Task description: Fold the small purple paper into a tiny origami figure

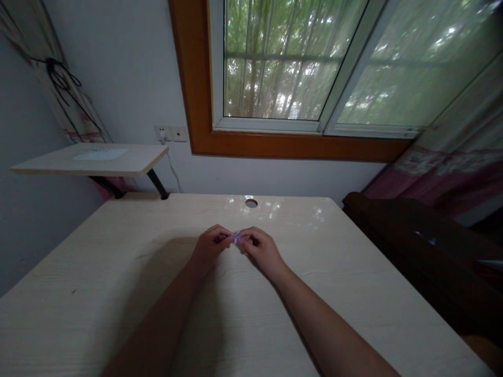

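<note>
Both arms reach out over the pale wooden table (157, 288), and the hands meet near its middle. A small light-purple item (237, 238) sits between the fingertips; it is too small to tell its kind. My left hand (212, 245) pinches it from the left with thumb and forefinger. From the right, my right hand (260, 248) pinches the same item, its other fingers curled. Most of the item is hidden behind the fingertips.
A raised shelf (145, 159) on black legs stands at the back left, with a white sheet (99, 154) on it. The table has a round cable hole (251, 203) near its back edge. Dark wooden furniture (416, 246) adjoins at the right, below a window (291, 63).
</note>
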Available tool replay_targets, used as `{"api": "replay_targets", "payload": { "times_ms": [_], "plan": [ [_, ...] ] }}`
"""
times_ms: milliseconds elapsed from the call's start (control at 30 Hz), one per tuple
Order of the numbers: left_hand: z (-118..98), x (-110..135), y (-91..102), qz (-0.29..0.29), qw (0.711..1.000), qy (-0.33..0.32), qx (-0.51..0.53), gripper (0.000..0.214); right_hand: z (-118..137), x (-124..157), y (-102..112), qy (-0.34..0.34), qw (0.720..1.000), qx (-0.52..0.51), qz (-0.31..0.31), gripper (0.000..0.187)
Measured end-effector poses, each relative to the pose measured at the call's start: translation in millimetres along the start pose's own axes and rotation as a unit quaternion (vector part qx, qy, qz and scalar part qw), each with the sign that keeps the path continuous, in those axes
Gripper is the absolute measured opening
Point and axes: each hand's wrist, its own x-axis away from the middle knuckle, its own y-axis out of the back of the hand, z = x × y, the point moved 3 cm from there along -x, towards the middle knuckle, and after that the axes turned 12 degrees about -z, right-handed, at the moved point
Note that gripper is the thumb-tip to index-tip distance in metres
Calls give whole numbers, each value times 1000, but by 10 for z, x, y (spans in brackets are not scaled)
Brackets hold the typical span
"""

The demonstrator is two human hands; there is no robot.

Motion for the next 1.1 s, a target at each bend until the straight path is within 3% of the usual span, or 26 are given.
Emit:
{"api": "replay_targets", "payload": {
  "times_ms": [333,867,1100],
  "plan": [
    [-15,16,0,5,1000,21,5,24,-8,2,-5,13,1000,10,-10,18],
    [-41,5,3,13,1000,-3,1,20,48,5,-6,2,1000,-3,26,20],
    [-49,4,-4,7,1000,0,20,20,28,-13,12,16,1000,20,-7,18]
  ]
}}
